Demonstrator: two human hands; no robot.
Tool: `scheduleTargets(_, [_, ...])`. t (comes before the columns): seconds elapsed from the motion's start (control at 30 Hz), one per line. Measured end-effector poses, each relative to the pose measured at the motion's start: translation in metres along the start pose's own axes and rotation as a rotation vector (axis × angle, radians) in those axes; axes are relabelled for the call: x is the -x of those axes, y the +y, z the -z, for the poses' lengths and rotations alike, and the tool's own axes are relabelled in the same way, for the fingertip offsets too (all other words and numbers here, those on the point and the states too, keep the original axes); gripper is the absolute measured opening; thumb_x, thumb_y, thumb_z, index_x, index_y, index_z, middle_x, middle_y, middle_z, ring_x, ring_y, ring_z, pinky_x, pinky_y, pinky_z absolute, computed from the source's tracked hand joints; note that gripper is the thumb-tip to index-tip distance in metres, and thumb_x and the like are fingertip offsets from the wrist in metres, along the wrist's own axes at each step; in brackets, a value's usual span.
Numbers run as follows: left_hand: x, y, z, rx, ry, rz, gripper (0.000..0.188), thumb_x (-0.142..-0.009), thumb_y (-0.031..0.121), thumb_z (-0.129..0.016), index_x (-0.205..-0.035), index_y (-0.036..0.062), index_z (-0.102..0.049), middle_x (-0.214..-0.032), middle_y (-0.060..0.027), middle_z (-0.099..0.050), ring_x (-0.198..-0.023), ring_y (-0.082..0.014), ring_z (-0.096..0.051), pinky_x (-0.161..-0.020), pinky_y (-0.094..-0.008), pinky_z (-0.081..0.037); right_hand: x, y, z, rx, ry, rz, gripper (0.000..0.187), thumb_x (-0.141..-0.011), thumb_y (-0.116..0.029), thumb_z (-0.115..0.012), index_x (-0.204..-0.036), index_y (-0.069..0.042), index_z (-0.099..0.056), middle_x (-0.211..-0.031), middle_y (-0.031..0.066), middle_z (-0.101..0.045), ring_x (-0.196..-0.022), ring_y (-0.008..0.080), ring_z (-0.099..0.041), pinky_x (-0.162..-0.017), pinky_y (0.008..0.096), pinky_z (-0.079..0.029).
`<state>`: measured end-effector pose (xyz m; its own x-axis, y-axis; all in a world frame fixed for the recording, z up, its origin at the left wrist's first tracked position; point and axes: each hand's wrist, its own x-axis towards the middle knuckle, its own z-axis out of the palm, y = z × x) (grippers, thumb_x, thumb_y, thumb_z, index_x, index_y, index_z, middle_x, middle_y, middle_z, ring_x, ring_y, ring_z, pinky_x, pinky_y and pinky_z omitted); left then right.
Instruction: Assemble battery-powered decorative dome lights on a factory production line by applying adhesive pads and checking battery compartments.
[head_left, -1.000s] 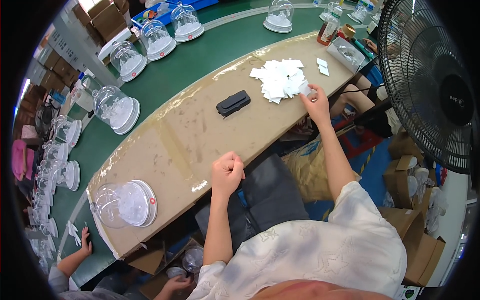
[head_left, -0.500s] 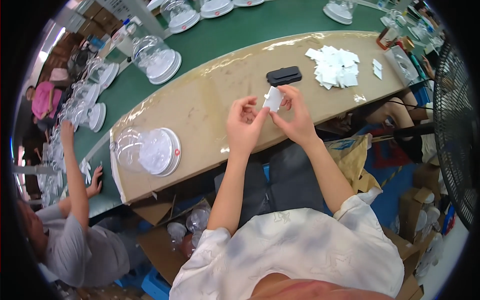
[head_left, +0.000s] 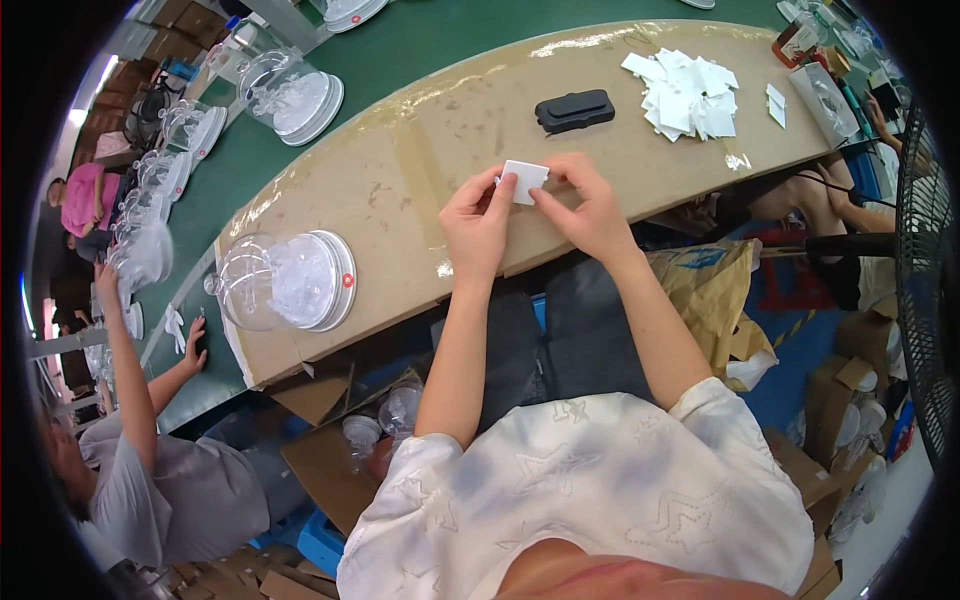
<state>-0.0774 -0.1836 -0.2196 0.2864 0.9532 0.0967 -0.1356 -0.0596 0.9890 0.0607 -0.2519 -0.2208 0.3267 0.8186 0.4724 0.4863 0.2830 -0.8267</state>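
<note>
Your right hand (head_left: 585, 205) was at the pile (head_left: 692, 95) a second ago and your left hand (head_left: 475, 228) was a fist; now both grasp one white tile (head_left: 527, 183) over the counter (head_left: 370, 200). The left pinches it from the 9 o'clock side, thumb across its face; the right has thumb and fingers at its 3 o'clock side. Since half a second ago the tile has turned to show a broader, squarer face, so the work seems to be on this single tile. From it, the case (head_left: 575, 112) lies at 1 o'clock, the pile at 2, the dome (head_left: 250, 285) at 8.
</note>
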Motion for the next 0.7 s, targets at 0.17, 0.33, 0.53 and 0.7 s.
scheduleTargets(0.17, [0.0,0.002,-0.002,-0.03,-0.02,-0.028,0.019,-0.092,0.014,-0.067,-0.103,-0.0017,-0.069,-0.085,0.0018,-0.064,-0.073,-0.0034,-0.054,-0.065,-0.0186,-0.044,0.001,0.002,0.0,-0.068,-0.015,-0.089,0.01,-0.084,-0.002,-0.068,-0.09,0.002,-0.061,-0.089,0.0053,-0.061,-0.077,0.0128,-0.057,-0.067,0.0249,-0.046])
scheduleTargets(0.33, [-0.002,-0.001,-0.002,-0.032,-0.039,-0.037,0.019,-0.093,0.014,-0.065,-0.104,-0.0017,-0.068,-0.084,0.0023,-0.063,-0.071,-0.0027,-0.052,-0.063,-0.0186,-0.043,0.001,-0.001,0.0,-0.1,0.001,-0.138,0.007,-0.086,-0.002,-0.066,-0.089,0.002,-0.061,-0.082,0.0043,-0.059,-0.073,0.0107,-0.056,-0.067,0.024,-0.046])
scheduleTargets(0.53, [-0.002,-0.002,-0.002,-0.047,-0.06,-0.042,0.019,-0.093,0.013,-0.065,-0.104,-0.0018,-0.068,-0.084,0.0017,-0.064,-0.07,-0.003,-0.053,-0.063,-0.0189,-0.044,0.004,0.003,0.001,-0.211,0.03,-0.234,0.009,-0.091,-0.005,-0.063,-0.096,0.002,-0.064,-0.085,0.0012,-0.064,-0.079,0.0073,-0.059,-0.071,0.0222,-0.047])
scheduleTargets(0.7, [0.001,-0.001,-0.003,-0.069,-0.072,-0.063,0.018,-0.092,0.012,-0.066,-0.103,-0.0016,-0.069,-0.083,0.0009,-0.064,-0.069,-0.0036,-0.054,-0.063,-0.0195,-0.044,0.007,0.012,0.002,-0.272,0.056,-0.252,0.013,-0.092,-0.007,-0.062,-0.102,0.002,-0.065,-0.09,0.0016,-0.067,-0.083,0.0068,-0.061,-0.075,0.0223,-0.049])
